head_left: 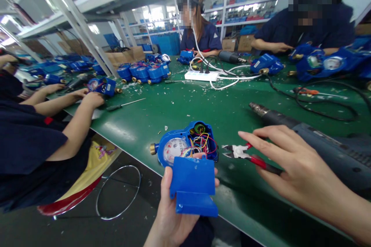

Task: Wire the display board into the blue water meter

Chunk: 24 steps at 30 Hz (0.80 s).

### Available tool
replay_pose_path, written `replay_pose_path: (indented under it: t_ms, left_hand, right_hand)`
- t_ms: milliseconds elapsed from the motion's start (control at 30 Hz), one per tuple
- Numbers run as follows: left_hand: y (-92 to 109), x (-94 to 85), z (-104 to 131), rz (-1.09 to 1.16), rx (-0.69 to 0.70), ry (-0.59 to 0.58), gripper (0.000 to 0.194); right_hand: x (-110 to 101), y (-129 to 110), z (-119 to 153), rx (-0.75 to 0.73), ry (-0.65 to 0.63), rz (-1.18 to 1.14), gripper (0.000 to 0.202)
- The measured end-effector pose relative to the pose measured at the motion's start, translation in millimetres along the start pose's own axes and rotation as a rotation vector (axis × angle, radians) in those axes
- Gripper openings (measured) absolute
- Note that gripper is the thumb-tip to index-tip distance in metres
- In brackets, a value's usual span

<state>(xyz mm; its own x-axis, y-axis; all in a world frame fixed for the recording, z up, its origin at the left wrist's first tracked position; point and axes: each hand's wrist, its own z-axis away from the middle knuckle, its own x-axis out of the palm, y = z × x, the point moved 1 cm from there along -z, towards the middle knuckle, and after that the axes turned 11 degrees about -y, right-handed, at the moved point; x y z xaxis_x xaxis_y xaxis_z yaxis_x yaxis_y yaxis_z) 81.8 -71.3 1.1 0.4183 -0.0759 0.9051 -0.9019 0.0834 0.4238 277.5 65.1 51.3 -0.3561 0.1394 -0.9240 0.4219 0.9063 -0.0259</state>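
Observation:
My left hand (171, 216) grips a blue plastic cover (193, 177) with a bent lower flap, thumb on its left edge and fingertips showing at its right. Just behind it on the green bench lies a blue water meter (165, 142), with a round dial and a brass fitting at its left. Its right-hand compartment is uncovered, showing a tangle of coloured wires (201, 142). My right hand (292, 158) hovers with fingers spread over red-handled cutting pliers (239, 151). The pliers lie between finger and thumb; whether the hand touches them is unclear.
A heat gun (315, 139) lies at the right, beyond my right hand. A white power strip (201, 75) with cables crosses the middle back. Several blue meters (142, 72) stand farther off. Screwdrivers (310, 92) and scraps dot the bench (139, 123). Co-workers sit left and opposite.

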Motion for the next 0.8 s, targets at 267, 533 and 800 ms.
replay_pose_path:
  t_ms: [267,533,800]
  left_hand:
    - [-4,0.5,-1,0.006,0.012,0.023,0.052]
    - [-14,5.1,-6,-0.023,0.067,0.142,0.046]
    - [-11,11.5,-5,-0.112,0.081,0.153,0.044]
  right_hand:
    - [-3,-7,0,-0.081,0.022,0.066,0.043]
    - [3,-26,-6,-0.134,0.043,-0.002,0.036]
    - [8,-30,-7,-0.113,0.048,0.018,0.034]
